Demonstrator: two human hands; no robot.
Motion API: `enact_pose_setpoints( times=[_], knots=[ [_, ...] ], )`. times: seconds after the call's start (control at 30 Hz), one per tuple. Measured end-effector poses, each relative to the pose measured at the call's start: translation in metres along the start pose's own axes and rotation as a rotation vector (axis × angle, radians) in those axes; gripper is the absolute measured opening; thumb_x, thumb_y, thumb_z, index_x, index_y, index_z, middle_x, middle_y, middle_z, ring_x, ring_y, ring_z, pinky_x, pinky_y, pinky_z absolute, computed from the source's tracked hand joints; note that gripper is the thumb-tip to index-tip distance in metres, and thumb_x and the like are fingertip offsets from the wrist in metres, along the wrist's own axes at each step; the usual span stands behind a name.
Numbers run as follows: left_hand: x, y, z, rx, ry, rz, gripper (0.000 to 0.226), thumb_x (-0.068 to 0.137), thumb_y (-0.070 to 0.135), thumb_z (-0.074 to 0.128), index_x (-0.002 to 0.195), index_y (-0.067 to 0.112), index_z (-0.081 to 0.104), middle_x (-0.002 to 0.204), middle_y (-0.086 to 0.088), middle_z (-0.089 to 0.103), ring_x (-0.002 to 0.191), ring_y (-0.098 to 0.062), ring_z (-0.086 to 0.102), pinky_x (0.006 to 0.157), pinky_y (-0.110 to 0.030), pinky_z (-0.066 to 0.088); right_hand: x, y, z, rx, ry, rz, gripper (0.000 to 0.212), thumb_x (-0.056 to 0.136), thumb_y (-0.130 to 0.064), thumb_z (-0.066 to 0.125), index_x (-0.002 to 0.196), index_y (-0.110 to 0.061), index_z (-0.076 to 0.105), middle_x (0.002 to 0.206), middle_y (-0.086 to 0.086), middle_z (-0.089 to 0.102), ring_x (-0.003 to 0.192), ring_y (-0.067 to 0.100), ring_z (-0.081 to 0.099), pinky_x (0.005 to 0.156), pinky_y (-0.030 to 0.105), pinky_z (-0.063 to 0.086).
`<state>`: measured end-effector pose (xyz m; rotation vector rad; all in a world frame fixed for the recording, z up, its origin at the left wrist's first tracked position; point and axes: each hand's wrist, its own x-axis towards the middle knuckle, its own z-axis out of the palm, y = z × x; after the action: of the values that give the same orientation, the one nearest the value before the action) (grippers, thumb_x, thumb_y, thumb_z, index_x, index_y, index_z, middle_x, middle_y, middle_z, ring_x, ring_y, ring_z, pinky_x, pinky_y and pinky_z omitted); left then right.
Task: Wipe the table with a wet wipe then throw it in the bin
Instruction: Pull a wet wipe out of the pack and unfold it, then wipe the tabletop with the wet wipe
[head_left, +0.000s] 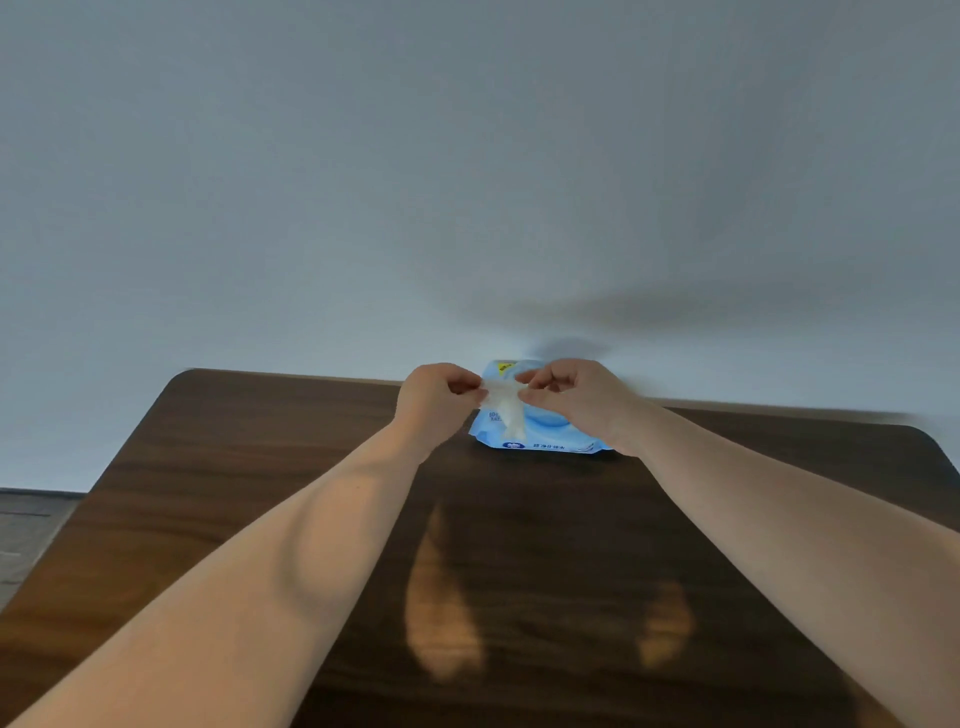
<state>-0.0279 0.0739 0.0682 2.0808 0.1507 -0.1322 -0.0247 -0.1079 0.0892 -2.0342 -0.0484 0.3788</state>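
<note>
A dark brown wooden table (260, 493) fills the lower half of the view. At its far edge, against the wall, lies a light blue pack of wet wipes (545, 434). A white wet wipe (505, 408) hangs above the pack. My left hand (436, 397) pinches the wipe's top left corner, and my right hand (576, 395) pinches its top right side. Both hands are held just over the pack, close together. No bin is in view.
A plain pale wall (467, 182) rises directly behind the table. A strip of grey floor (31, 530) shows past the table's left edge. The tabletop has rounded far corners and reflects my forearms.
</note>
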Motion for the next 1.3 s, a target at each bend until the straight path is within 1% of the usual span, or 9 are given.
enact_pose_setpoints(
  times=[0.13,0.23,0.4,0.5,0.7,0.87,0.97,1.13,1.3],
  knots=[
    [0.004,-0.005,-0.019,0.259,0.087,0.077,0.013,0.088,0.028,0.064,0.095,0.022,0.073,0.1,0.009,0.065,0.083,-0.008,0.052,0.071,-0.023,0.037,0.009,-0.004,0.009,-0.577,0.151,-0.195,0.011,0.091,-0.02,0.06,0.085,-0.012,0.065,0.102,-0.002,0.067,0.094,0.019,0.049,0.073,0.029,0.036],
    [0.002,-0.005,-0.034,0.298,0.13,0.161,0.015,0.09,0.027,0.062,0.097,0.022,0.074,0.115,0.01,0.065,0.081,-0.008,0.053,0.072,-0.024,0.038,0.012,-0.011,0.018,-0.728,0.276,-0.336,0.016,0.095,-0.019,0.052,0.094,-0.011,0.065,0.097,0.001,0.067,0.101,0.021,0.047,0.074,0.031,0.04],
    [-0.015,-0.022,-0.055,0.42,0.066,0.203,0.022,0.094,0.025,0.056,0.11,0.024,0.071,0.133,0.012,0.056,0.12,-0.014,0.052,0.096,-0.025,0.04,0.013,-0.011,0.044,-0.756,0.254,-0.44,0.013,0.091,-0.012,0.054,0.096,-0.012,0.066,0.104,0.001,0.067,0.105,0.025,0.049,0.081,0.031,0.038],
    [-0.033,-0.05,-0.06,0.347,0.013,0.132,0.022,0.092,0.02,0.059,0.111,0.02,0.071,0.124,0.004,0.064,0.116,-0.017,0.057,0.104,-0.031,0.041,0.01,-0.002,0.067,-0.699,0.161,-0.399,0.014,0.09,-0.011,0.053,0.087,-0.01,0.067,0.094,0.001,0.067,0.102,0.021,0.047,0.073,0.027,0.034],
    [-0.048,-0.08,-0.074,0.412,0.037,0.04,0.022,0.093,0.023,0.056,0.108,0.022,0.072,0.108,0.004,0.071,0.1,-0.016,0.064,0.089,-0.029,0.05,0.019,-0.002,0.115,-0.636,0.091,-0.351,0.015,0.088,-0.01,0.051,0.078,-0.015,0.062,0.09,0.002,0.068,0.092,0.018,0.047,0.071,0.028,0.036],
    [-0.033,-0.071,-0.105,0.356,0.233,0.065,0.025,0.095,0.021,0.053,0.114,0.018,0.069,0.122,0.001,0.065,0.115,-0.018,0.057,0.098,-0.024,0.038,0.038,-0.039,0.135,-0.545,0.258,-0.461,0.014,0.085,-0.007,0.057,0.08,-0.009,0.069,0.089,0.005,0.067,0.091,0.025,0.053,0.075,0.023,0.027],
    [-0.042,-0.072,-0.121,0.201,0.357,0.144,0.021,0.091,0.017,0.06,0.109,0.013,0.071,0.123,-0.001,0.065,0.117,-0.015,0.056,0.101,-0.02,0.034,0.043,-0.049,0.141,-0.573,0.323,-0.568,0.011,0.084,-0.006,0.06,0.081,-0.009,0.07,0.091,0.007,0.069,0.09,0.03,0.055,0.073,0.03,0.036],
    [-0.07,-0.119,-0.115,0.463,0.128,0.102,0.018,0.09,0.014,0.059,0.099,0.016,0.075,0.114,-0.004,0.069,0.109,-0.024,0.061,0.098,-0.031,0.042,0.028,-0.015,0.155,-0.734,0.037,-0.703,0.015,0.08,-0.001,0.06,0.07,-0.01,0.066,0.086,0.004,0.067,0.088,0.03,0.049,0.072,0.04,0.047],
    [-0.089,-0.158,-0.097,0.588,-0.258,-0.046,0.022,0.093,0.027,0.057,0.106,0.018,0.072,0.135,0.005,0.055,0.128,-0.016,0.047,0.106,-0.03,0.035,0.01,0.016,0.175,-0.982,-0.423,-0.545,0.009,0.084,-0.012,0.061,0.083,-0.018,0.067,0.108,-0.002,0.065,0.108,0.014,0.051,0.087,0.026,0.049]
  ],
)
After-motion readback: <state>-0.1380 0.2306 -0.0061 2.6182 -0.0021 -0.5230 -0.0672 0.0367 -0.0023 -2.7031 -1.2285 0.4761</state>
